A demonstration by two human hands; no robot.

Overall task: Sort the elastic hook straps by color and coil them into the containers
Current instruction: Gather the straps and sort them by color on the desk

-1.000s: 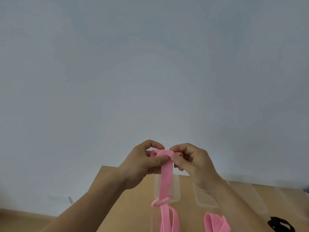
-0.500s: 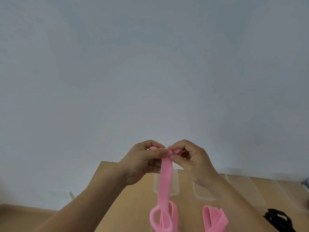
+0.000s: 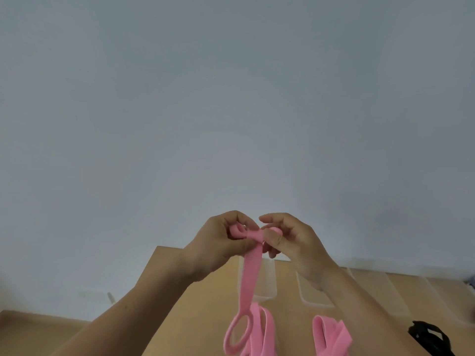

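Left grip (image 3: 218, 244), right grip (image 3: 295, 242): pink strap (image 3: 252, 273)

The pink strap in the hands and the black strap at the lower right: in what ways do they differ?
Colour: the pink strap is pink, the black strap is black.
Pose: the pink strap hangs down from the left hand and the right hand, which pinch its top end; the black strap lies bunched on the table, with no hand on it.
Shared: the frame edge cuts off part of both.
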